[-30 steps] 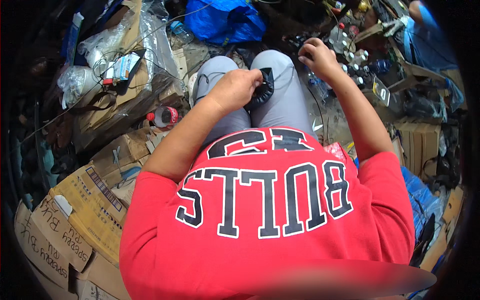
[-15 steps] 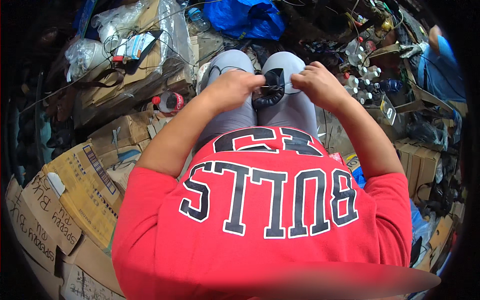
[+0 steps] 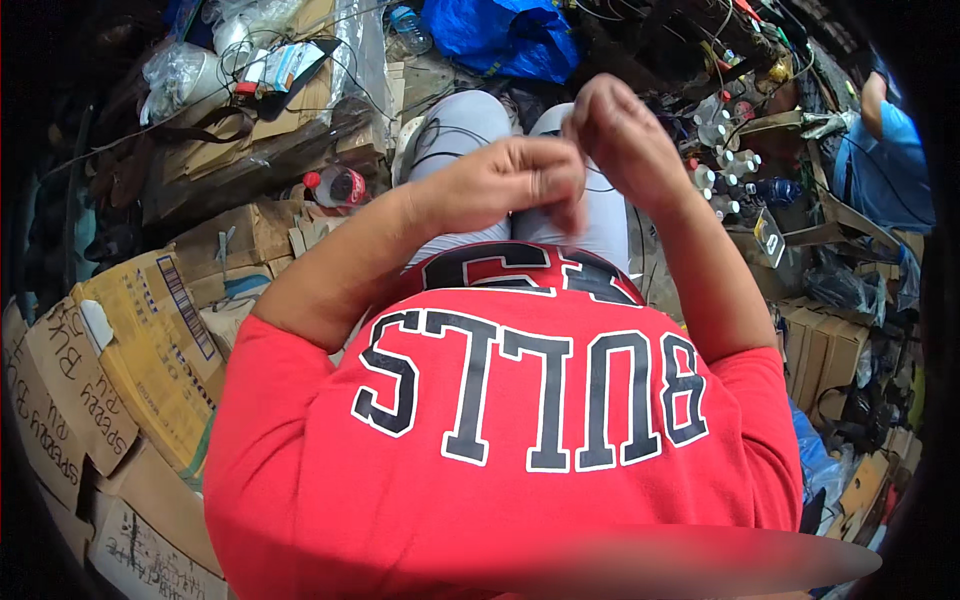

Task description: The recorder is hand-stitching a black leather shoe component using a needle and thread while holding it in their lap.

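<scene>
My left hand (image 3: 515,185) is over my grey-clad thighs, with its fingers curled and the fingertips blurred. My right hand (image 3: 625,130) is higher and farther out above the right knee, closed and also blurred. The hands are close together, the left lower. Whatever lies in either grip is too small or smeared to make out. A thin black cord (image 3: 437,138) lies looped over my left thigh, and a fine dark line crosses the right thigh below the right hand. The curved black piece seen earlier between the thighs is hidden.
A red-capped bottle (image 3: 335,187) lies to the left. Cardboard (image 3: 150,350) is piled at the lower left, with plastic-wrapped sheets (image 3: 290,130) beyond. A blue plastic bag (image 3: 500,40) is ahead. Several bottles (image 3: 728,165) stand at the right, near another person's blue garment (image 3: 880,160).
My right hand has risen and moved away from my body. My left hand has moved right and slightly down, covering where the black piece showed between the thighs.
</scene>
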The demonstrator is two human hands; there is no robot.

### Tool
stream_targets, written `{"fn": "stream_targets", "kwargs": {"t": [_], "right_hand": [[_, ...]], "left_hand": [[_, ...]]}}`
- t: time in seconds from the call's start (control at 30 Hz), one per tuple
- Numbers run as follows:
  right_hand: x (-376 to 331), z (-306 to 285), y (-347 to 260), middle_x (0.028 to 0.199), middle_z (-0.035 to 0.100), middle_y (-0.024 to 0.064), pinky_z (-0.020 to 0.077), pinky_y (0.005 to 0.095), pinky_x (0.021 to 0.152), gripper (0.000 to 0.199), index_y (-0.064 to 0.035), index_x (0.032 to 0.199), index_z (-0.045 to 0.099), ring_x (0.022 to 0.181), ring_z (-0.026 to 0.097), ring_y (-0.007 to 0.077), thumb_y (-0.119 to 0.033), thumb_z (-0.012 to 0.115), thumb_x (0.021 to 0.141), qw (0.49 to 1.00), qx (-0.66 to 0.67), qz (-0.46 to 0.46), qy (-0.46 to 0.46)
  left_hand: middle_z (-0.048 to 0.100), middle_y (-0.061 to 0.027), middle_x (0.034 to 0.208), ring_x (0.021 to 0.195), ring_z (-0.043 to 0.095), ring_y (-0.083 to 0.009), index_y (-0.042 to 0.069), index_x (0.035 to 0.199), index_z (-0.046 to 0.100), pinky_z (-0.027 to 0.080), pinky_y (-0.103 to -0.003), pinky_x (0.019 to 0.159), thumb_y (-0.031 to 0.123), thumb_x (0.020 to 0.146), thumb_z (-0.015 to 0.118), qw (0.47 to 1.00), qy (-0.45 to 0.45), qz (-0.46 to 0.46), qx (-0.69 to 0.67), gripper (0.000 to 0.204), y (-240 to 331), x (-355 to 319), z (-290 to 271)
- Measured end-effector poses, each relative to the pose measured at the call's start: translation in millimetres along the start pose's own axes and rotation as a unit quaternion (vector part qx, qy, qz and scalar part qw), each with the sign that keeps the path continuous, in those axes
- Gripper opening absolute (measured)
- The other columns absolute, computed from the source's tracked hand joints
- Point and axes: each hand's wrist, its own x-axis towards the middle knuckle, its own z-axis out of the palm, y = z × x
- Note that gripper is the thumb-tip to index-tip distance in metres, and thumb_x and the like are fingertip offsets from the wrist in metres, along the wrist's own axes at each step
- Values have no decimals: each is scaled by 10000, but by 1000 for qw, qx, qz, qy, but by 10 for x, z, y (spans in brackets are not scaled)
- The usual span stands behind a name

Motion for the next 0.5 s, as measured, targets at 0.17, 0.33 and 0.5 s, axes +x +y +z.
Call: {"fn": "stream_targets", "kwargs": {"t": [0.17, 0.33, 0.5], "right_hand": [[-985, -637, -46, 890, 645, 104, 467, 297, 722, 207, -75, 1050, 611, 792, 607, 185, -163, 562, 869, 744, -643, 159, 87], [-3359, -2235, -974, 1010, 653, 119, 448, 312, 822, 294, -125, 1116, 612, 925, 619, 205, -230, 587, 842, 528, -670, 291, 433], [-3925, -2568, -1056, 1073, 620, 154, 440, 367, 878, 399, -125, 1158, 594, 998, 595, 297, -299, 625, 800, 418, -708, 471, 320]], "left_hand": [[609, -103, 773, 712, 577, -231, 39, 858, 636, 461, -334, 660, 68, 723, 640, 677, 176, 15, 715, 139, 259, -784, -642], [685, -53, 935, 846, 638, -153, 138, 1006, 692, 475, -271, 779, 364, 860, 593, 229, 660, -104, 707, 287, 1930, -2355, -789], [665, -76, 1041, 924, 625, -174, 136, 1027, 684, 462, -296, 806, 328, 829, 632, 294, 676, -97, 668, 280, 1436, -2130, -1060]]}}
